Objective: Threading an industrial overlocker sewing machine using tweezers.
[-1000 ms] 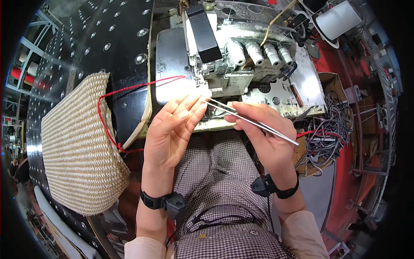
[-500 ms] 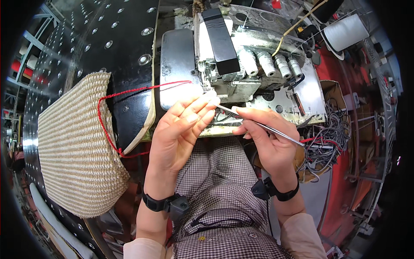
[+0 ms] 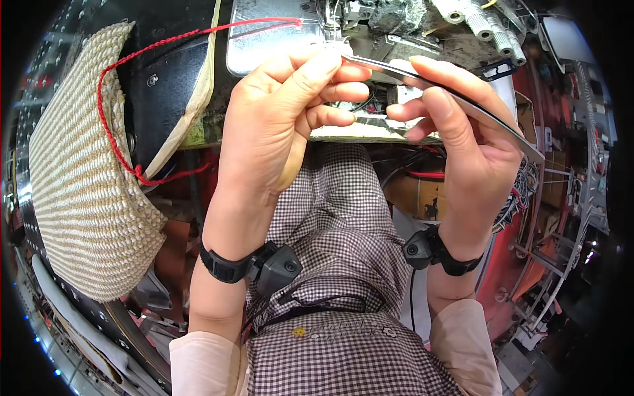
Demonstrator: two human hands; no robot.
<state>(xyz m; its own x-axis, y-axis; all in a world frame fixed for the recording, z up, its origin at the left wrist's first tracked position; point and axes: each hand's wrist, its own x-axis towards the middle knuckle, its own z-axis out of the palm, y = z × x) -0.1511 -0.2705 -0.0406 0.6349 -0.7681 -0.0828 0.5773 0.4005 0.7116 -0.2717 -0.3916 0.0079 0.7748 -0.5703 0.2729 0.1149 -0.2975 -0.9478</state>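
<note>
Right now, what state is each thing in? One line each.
Tweezers: slanted; tips open or shut, can't tell
Right hand: gripping tweezers
Left hand: thumb and forefinger close together by tweezers' tips; holding anything, unclear
Red cord: curved, one end over metal plate
Woven piece: in neither hand
Wristbands: strapped on
Sewing machine: partly out of view; running, can't tell

Black studded table (image 3: 166,96) left; red floor (image 3: 505,267), metal rack (image 3: 553,262) right.
</note>
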